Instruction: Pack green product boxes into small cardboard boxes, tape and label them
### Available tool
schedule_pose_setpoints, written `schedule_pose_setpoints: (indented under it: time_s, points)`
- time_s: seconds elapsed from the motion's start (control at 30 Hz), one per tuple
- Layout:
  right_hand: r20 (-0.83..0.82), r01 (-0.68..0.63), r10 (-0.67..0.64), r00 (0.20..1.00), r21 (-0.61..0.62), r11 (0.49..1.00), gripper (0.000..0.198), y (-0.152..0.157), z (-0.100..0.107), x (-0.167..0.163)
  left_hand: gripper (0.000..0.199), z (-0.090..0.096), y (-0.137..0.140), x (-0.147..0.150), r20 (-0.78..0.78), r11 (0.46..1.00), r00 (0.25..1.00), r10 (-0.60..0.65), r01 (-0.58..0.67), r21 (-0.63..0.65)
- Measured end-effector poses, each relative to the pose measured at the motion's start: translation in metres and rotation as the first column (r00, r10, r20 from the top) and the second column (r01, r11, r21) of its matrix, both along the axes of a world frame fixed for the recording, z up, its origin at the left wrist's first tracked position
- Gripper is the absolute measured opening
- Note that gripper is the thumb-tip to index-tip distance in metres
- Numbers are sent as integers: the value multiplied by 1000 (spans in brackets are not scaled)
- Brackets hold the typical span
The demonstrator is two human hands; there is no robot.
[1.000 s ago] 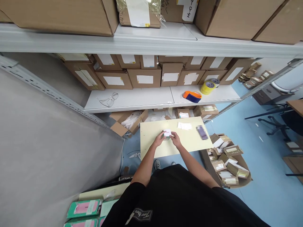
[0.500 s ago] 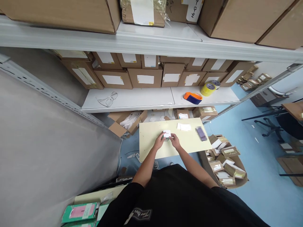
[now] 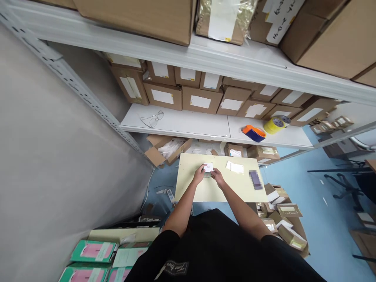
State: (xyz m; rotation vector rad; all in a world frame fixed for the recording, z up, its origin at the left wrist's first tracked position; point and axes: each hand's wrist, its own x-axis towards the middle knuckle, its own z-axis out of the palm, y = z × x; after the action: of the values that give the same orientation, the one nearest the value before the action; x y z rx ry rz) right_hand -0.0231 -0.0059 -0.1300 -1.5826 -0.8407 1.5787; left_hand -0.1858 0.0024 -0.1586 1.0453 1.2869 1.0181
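Note:
A small white box [image 3: 208, 167] with faint print on its top is between my two hands, over the pale yellow table [image 3: 188, 188]. My left hand [image 3: 199, 174] is closed on its left side. At its lower right, the fingers of my right hand [image 3: 217, 176] grip the other side. The underside of the box is hidden. White paper slips [image 3: 235, 167] lie on the table to the right of my hands, and farther right is a blurred-out purple object [image 3: 255, 180].
The shelf [image 3: 188, 127] behind the table bears glasses [image 3: 152, 118], an orange and blue band [image 3: 254, 133], yellow tape [image 3: 274, 125] and cardboard boxes [image 3: 200, 101]. An open carton [image 3: 155, 156] stands at the left. Parcels [image 3: 289, 210] fill a large carton at the right. Green and pink packages [image 3: 94, 250] lie lower left.
The camera view has turned, so the shelf appears tilted and shifted to the right. Both hands still grip the white box, which sits in nearly the same place over the table.

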Motion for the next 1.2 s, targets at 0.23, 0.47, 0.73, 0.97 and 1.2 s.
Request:
schedule_pose_setpoints:
  time_s: [0.23,0.47,0.73,0.97,1.2]
  points:
    - [-60,-171,180,982,122,978,54,52,5,-98,45,10,34,-73,-207,977,955,211,-210,26]
    - [-2,-293,297,955,164,942,49,75,7,-143,39,10,53,-110,-303,954,909,286,-298,5]
    - [114,-202,180,977,216,955,68,38,-13,-108,42,33,41,-98,-443,911,796,413,-368,189]
    - [122,-11,-48,991,438,899,52,-4,-5,3,41,67,37,-50,-504,879,752,426,-212,428]
    - [296,60,-290,910,598,799,53,25,54,124,43,99,36,78,-383,962,921,72,38,270]
